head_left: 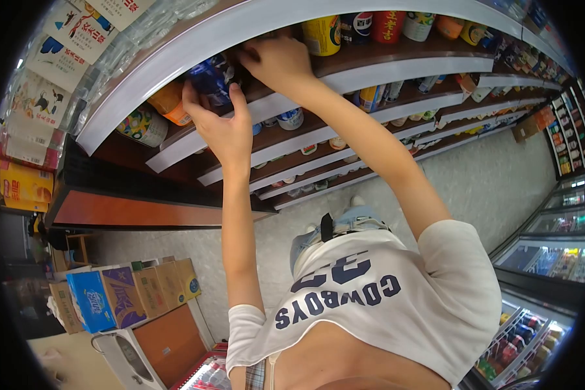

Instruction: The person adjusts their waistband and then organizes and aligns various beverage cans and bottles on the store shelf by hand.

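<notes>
A dark blue container (pixel 211 77) stands at the upper shelf's opening, with the fingers and thumb of my left hand (pixel 221 120) wrapped round its lower part. To its right, my right hand (pixel 281 62) reaches into the dark shelf space, its fingers bent. Its fingertips are in shadow, and I cannot make out whether they hold anything. An orange container (pixel 169 104) and a patterned can (pixel 143 125) sit left of the blue one. A yellow can (pixel 322 36) is beyond my right hand, beside a red can (pixel 389 27).
White shelf edges (pixel 370 75) curve across the upper view, with more stocked shelves below. Lidded boxes (pixel 58 49) line the upper left. Cartons (pixel 97 299) stand at the lower left. Glass-fronted coolers (pixel 546 260) are on the right, beyond the grey floor (pixel 474 169).
</notes>
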Demonstrator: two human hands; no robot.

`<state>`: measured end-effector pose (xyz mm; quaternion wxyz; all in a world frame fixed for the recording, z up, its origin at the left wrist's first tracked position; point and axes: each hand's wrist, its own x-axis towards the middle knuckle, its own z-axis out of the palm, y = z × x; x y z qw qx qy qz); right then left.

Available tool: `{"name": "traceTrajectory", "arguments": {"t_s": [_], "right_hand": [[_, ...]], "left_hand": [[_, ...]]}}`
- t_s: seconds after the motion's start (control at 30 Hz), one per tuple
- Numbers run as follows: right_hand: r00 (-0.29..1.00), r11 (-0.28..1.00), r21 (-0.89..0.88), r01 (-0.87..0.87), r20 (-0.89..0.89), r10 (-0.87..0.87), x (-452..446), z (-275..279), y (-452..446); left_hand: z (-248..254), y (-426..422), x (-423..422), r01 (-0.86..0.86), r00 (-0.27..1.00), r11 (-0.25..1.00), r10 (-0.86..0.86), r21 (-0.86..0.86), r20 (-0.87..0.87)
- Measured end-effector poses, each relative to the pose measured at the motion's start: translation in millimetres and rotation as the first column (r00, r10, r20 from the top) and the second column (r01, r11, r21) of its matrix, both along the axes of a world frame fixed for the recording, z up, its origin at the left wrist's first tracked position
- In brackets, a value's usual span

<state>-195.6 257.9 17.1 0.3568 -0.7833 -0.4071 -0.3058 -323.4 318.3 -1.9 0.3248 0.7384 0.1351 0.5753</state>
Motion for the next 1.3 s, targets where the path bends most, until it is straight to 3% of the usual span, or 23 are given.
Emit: {"name": "traceTrajectory", "arguments": {"t_s": [0.1,0.2,0.33,0.43,0.47,0.57,0.63,0.67,0.7,0.77,0.83,0.9,0.93,1.0,1.07,1.1,1.2,1.3], "right_hand": [[0.963,0.963,0.157,-0.218,-0.126,0.239,-17.0,8.6,-55.4],[0.945,0.908,0.365,-0.207,-0.167,0.283,-10.8,4.7,-97.0],[0.902,0.905,0.393,-0.163,-0.312,0.298,7.5,-1.8,-140.9],[0.883,0.922,0.357,-0.147,-0.372,0.285,14.9,-10.8,-163.6],[0.874,0.924,0.354,-0.146,-0.391,0.288,14.9,-14.4,-169.2],[0.835,0.927,0.339,-0.162,-0.453,0.312,12.9,-29.5,-179.9],[0.811,0.92,0.332,-0.206,-0.468,0.351,9.0,-36.3,-179.4],[0.771,0.902,0.352,-0.251,-0.491,0.406,4.9,-35.3,-175.6],[0.76,0.893,0.336,-0.3,-0.482,0.437,2.8,-34.0,-168.2],[0.732,0.871,0.3,-0.39,-0.473,0.49,-5.8,-29.7,-152.3],[0.697,0.824,0.242,-0.513,-0.442,0.564,-15.1,-12.5,-130.4],[0.686,0.781,0.155,-0.605,-0.398,0.61,-23.8,3.2,-101.2],[0.708,0.765,0.16,-0.624,-0.3,0.64,-25.1,5.9,-80.4],[0.75,0.769,0.144,-0.623,-0.169,0.64,-25.7,12.8,-35.3],[0.844,0.835,0.127,-0.536,0.091,0.528,-20.9,13.7,17.4],[0.858,0.873,0.147,-0.466,0.314,0.405,-15.1,9.5,45.9],[0.849,0.874,0.04,-0.484,0.262,0.459,-6.4,7.7,100.9],[0.864,0.881,-0.028,-0.473,0.182,0.47,-3.5,21.7,115.8]], "left_hand": [[4.0,-5.0,6.9,0.028,1.0,0.998,-0.028,-0.062,-0.004],[7.6,-9.0,22.4,0.101,0.995,0.989,-0.102,-0.11,0.002],[0.0,-18.9,52.4,0.077,0.996,0.996,-0.075,0.036,-0.047],[9.3,-22.5,63.7,0.122,0.968,0.992,-0.123,-0.02,-0.217],[6.4,-17.5,67.2,0.059,0.954,0.996,-0.036,0.071,-0.298],[5.7,-11.9,59.8,-0.256,0.948,0.808,0.318,0.53,-0.028],[7.1,-1.4,37.7,-0.352,0.921,0.779,0.388,0.518,0.042],[7.3,3.6,27.4,-0.485,0.861,0.706,0.488,0.515,0.142],[6.9,9.8,17.3,-0.605,0.784,0.619,0.573,0.501,0.238],[3.9,30.8,0.3,-0.689,0.716,0.595,0.647,0.413,0.262],[2.5,49.1,-13.6,-0.665,0.696,0.58,0.709,0.471,0.11],[-11.0,75.7,-17.8,-0.433,0.898,0.863,0.437,0.261,0.046],[-2.1,66.8,-22.7,-0.465,0.874,0.859,0.484,0.213,-0.044],[4.3,68.0,-28.6,-0.399,0.909,0.907,0.41,0.138,-0.067],[9.3,66.8,-36.7,-0.362,0.923,0.926,0.372,0.104,-0.099],[10.3,65.7,-39.6,-0.348,0.929,0.932,0.357,0.099,-0.1],[3.0,74.7,-47.9,-0.324,0.938,0.941,0.333,0.094,-0.101],[-2.2,76.4,-47.9,-0.479,0.854,0.827,0.517,0.294,-0.062]]}}
